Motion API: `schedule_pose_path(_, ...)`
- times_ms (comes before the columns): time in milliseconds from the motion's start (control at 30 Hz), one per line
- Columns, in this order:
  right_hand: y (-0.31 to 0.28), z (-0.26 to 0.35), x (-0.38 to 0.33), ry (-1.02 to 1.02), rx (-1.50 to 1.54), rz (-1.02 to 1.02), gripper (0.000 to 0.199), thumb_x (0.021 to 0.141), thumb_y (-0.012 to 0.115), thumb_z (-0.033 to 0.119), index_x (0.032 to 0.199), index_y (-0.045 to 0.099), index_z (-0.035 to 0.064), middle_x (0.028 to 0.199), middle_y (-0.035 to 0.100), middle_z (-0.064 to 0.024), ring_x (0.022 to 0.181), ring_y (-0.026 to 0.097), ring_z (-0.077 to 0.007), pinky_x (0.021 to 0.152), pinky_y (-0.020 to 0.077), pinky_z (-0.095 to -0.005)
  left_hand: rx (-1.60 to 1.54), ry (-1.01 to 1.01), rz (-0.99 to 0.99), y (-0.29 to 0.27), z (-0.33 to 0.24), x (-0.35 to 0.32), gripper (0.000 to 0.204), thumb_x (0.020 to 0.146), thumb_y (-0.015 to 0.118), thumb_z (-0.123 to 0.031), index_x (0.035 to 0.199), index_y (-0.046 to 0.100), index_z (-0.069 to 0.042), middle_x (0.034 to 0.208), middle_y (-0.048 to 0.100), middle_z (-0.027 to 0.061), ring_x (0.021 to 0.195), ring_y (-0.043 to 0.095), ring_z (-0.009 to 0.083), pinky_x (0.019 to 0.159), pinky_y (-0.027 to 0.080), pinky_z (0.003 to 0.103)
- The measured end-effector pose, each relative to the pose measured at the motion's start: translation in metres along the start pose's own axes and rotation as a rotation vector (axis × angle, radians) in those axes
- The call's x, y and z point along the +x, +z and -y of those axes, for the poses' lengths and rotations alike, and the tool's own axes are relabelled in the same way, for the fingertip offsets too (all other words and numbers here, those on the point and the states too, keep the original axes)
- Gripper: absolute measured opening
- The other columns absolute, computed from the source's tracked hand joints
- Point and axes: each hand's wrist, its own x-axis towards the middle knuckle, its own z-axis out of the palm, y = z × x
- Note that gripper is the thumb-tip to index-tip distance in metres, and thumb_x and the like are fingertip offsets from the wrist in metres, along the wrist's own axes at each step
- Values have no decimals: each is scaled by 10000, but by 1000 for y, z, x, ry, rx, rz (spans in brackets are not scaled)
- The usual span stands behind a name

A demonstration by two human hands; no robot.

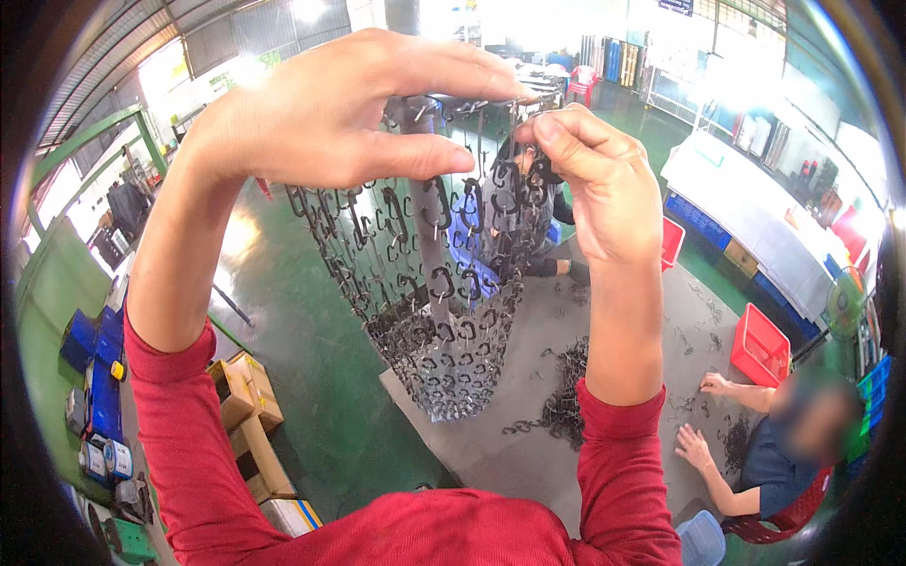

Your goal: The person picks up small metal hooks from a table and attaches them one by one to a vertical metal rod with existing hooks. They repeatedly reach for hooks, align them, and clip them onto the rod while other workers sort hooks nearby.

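Note:
Both my arms are raised around a tall round rack (pixel 433 247) with a grey central pole. Rows of black C-shaped pieces (pixel 441 282) hang from its small hooks, ring below ring. My left hand (pixel 326 118) is open at the upper left of the rack, fingers stretched across its top and thumb apart. Its fingertips come close to my right hand (pixel 604 174). At the rack's upper right edge, the right thumb and fingers are pinched together; what is between them is too small to make out.
A grey table (pixel 642 377) holds a dark pile of black pieces (pixel 566 396) and a red basket (pixel 761 345). A co-worker (pixel 783 453) sits at right, hands among loose pieces. Another person (pixel 528 208) is partly hidden behind the rack. Cardboard boxes (pixel 255 443) stand at left.

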Motion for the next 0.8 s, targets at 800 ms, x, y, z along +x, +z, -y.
schedule_pose_path(800, 1, -1, -8, -151, -182, -144, 130, 775, 621, 125, 804, 653, 3, 727, 555, -15, 683, 456, -80, 649, 355, -203, 98, 33, 0, -1, -16, 10, 515, 759, 580, -278, 1185, 463, -13, 1161, 507, 162, 1129, 429, 331, 946, 331, 401)
